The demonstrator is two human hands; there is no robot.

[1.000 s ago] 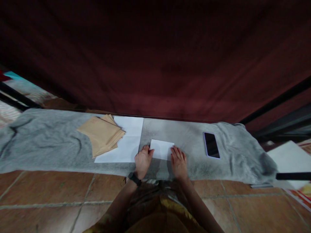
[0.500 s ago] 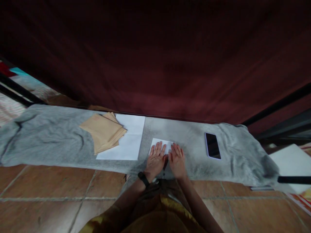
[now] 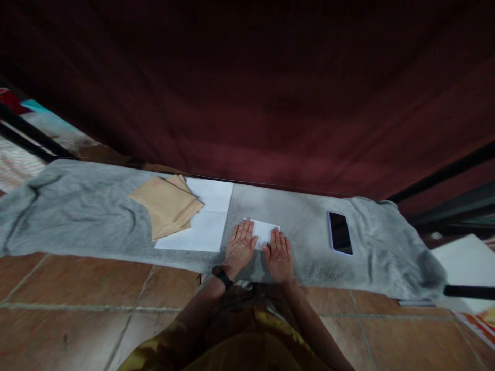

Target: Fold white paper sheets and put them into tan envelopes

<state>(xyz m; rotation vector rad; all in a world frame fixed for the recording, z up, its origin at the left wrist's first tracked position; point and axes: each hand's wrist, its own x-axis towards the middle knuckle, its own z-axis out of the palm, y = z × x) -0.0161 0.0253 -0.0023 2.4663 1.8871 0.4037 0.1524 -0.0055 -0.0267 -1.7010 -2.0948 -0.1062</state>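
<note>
A small piece of white paper [image 3: 263, 232], which looks folded, lies flat on the grey cloth [image 3: 297, 206] in front of me. My left hand [image 3: 239, 247] rests flat over its left edge, fingers stretched out and pointing away from me. On the right edge lies my right hand [image 3: 279, 256], also flat with its fingers extended. Neither hand grips anything. The middle of the paper shows between the two hands, while its side edges are partly hidden under the fingers.
Left of my hands, several brown paper envelopes [image 3: 166, 203] overlap a larger white sheet [image 3: 211, 221]. A phone [image 3: 340, 233] with a light purple case lies to the right. A dark red curtain [image 3: 255, 149] hangs behind the cloth-covered surface. Tiled floor [image 3: 88, 288] shows below.
My left hand has slid left across the small paper to its left edge, widening the gap between my hands. My right hand has stayed near the right edge. The view has shifted slightly.
</note>
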